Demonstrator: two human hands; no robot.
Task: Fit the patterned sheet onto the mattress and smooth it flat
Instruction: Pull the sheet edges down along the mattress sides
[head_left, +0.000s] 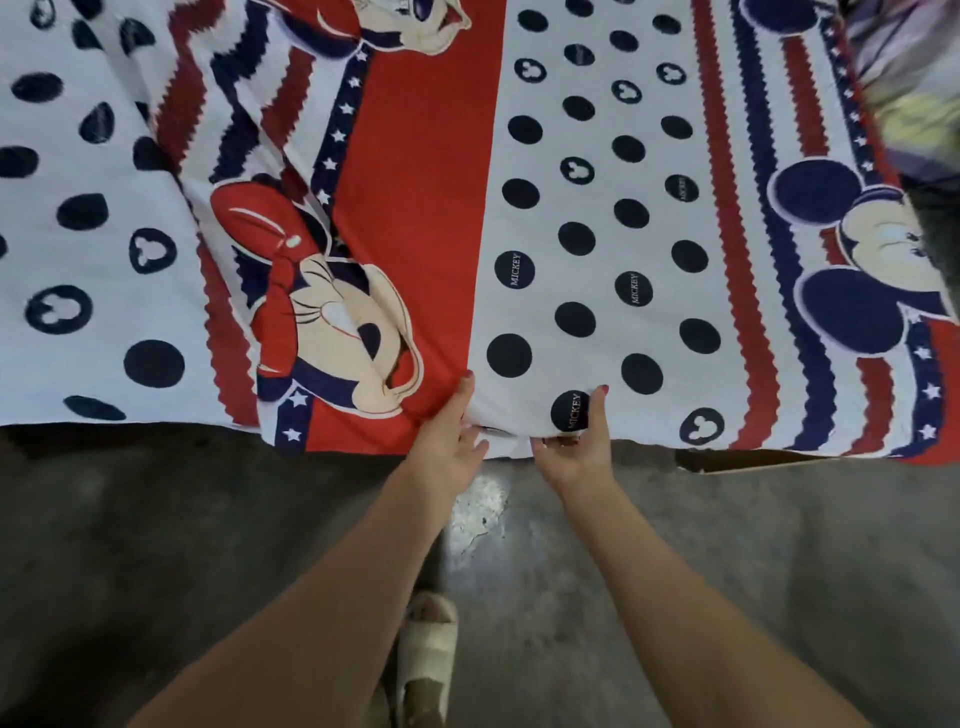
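The patterned sheet (613, 171), white with navy dots, red bands and cartoon mouse figures, is spread over the mattress and fills the upper half of the view. Its near hem hangs over the mattress edge. My left hand (449, 434) grips that hem where the red band meets the white, thumb on top. My right hand (582, 447) pinches the hem a little to the right, thumb lying on a navy dot. The sheet lies fairly flat on the right and shows folds and creases on the left. The mattress itself is hidden under the fabric.
Grey concrete floor (727, 571) runs along the near side of the bed. My foot in a pale sandal (426, 654) stands below my arms. A brown board corner (748, 460) shows under the sheet at right. Crumpled multicoloured fabric (904, 78) lies at the top right.
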